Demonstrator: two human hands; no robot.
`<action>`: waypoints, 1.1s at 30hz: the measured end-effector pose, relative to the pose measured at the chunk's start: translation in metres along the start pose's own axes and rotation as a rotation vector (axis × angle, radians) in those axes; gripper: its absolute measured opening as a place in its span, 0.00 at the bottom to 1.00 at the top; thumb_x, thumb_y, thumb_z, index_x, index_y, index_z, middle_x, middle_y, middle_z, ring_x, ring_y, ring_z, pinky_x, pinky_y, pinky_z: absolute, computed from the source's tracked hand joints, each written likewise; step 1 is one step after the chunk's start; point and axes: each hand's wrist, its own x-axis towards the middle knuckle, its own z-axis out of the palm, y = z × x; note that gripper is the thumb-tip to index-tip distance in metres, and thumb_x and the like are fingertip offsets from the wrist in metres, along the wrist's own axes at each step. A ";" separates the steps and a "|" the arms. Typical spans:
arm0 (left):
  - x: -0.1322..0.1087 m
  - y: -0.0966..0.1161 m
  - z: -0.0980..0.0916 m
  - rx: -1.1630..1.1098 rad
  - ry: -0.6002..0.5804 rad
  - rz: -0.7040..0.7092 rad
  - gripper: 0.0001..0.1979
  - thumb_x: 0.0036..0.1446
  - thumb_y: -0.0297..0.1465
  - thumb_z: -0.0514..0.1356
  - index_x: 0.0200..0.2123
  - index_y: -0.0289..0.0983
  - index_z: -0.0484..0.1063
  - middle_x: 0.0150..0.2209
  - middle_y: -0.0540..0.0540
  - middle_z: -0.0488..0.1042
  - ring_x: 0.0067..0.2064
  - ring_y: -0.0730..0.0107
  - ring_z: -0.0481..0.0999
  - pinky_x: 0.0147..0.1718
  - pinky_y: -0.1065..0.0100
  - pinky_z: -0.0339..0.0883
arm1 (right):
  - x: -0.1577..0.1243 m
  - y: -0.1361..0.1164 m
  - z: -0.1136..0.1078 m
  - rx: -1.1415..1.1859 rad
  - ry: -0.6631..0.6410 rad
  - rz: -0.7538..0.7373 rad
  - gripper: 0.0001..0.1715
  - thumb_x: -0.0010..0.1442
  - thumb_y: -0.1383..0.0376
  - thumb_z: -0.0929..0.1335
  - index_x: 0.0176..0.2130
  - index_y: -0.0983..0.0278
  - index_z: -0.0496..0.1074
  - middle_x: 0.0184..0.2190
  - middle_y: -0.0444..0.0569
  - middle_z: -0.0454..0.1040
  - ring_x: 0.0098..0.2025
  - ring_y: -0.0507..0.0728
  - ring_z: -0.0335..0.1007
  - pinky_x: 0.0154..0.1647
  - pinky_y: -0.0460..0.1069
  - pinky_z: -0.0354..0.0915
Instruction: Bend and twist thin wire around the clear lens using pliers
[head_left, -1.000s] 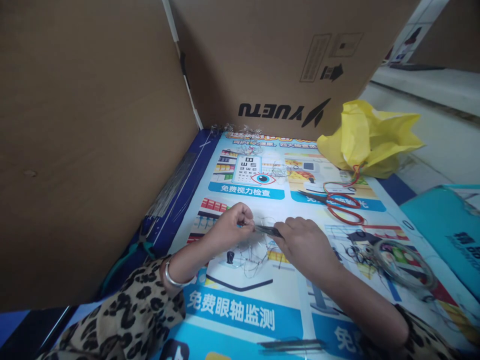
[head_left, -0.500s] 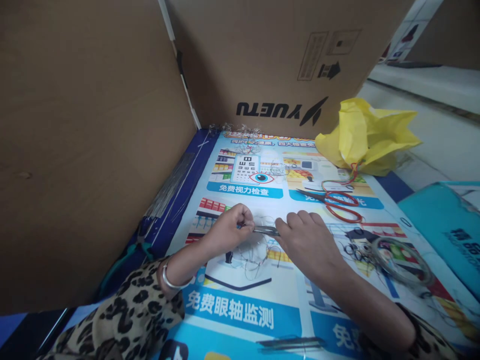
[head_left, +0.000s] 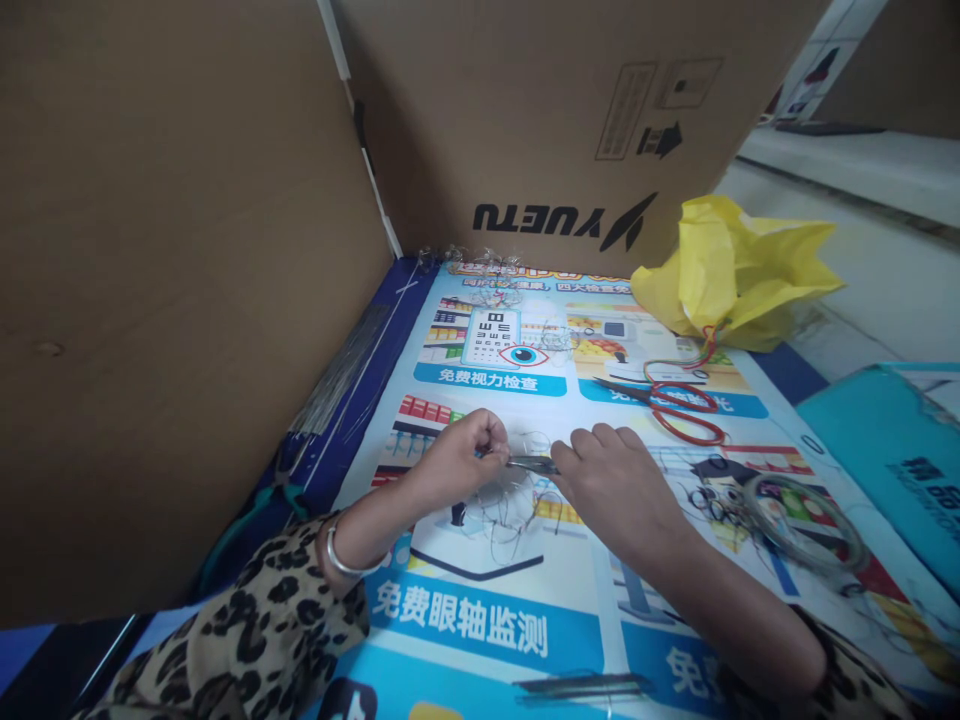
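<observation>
My right hand (head_left: 611, 480) is wrapped round a slim metal tool with a pointed tip (head_left: 532, 464), perhaps tweezers or fine pliers; its handle end is hidden in the fist. My left hand (head_left: 469, 455), a silver bangle at its wrist, is closed in a pinch right at the tool's tip. What sits between those fingers is too small to make out. Under both hands lies a loose tangle of thin wire loops (head_left: 510, 515) on the printed poster (head_left: 555, 575).
Red-handled scissors (head_left: 686, 415) lie beyond my right hand, near a yellow bag (head_left: 724, 270). At right are a clear coil (head_left: 806, 520) and a teal box (head_left: 892, 470). Teal-handled pliers (head_left: 259, 500) and straight wires (head_left: 341, 370) lie left, beside cardboard walls (head_left: 187, 250). Thin metal tools (head_left: 585, 685) lie in front.
Both hands keep nearly the same place and grip. My right hand and the tool have shifted very slightly downward.
</observation>
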 end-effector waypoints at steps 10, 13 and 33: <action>-0.001 0.001 0.001 -0.007 -0.007 0.005 0.03 0.51 0.27 0.55 0.30 0.36 0.62 0.27 0.52 0.66 0.30 0.75 0.64 0.31 0.72 0.58 | 0.000 0.000 0.001 0.018 -0.050 0.002 0.05 0.57 0.65 0.65 0.30 0.63 0.70 0.27 0.48 0.70 0.32 0.57 0.60 0.32 0.51 0.43; 0.000 0.001 0.001 -0.001 -0.008 0.013 0.03 0.51 0.27 0.56 0.30 0.36 0.62 0.27 0.51 0.66 0.30 0.74 0.65 0.31 0.71 0.59 | 0.000 -0.001 0.001 0.024 -0.056 0.003 0.06 0.57 0.66 0.65 0.29 0.63 0.70 0.26 0.48 0.70 0.31 0.57 0.60 0.32 0.51 0.43; 0.000 -0.003 -0.001 0.036 -0.031 0.050 0.03 0.53 0.27 0.55 0.31 0.37 0.62 0.30 0.50 0.67 0.33 0.74 0.67 0.32 0.71 0.60 | 0.000 -0.001 0.003 0.087 -0.098 0.044 0.09 0.56 0.59 0.66 0.30 0.62 0.70 0.27 0.47 0.70 0.32 0.58 0.61 0.33 0.51 0.45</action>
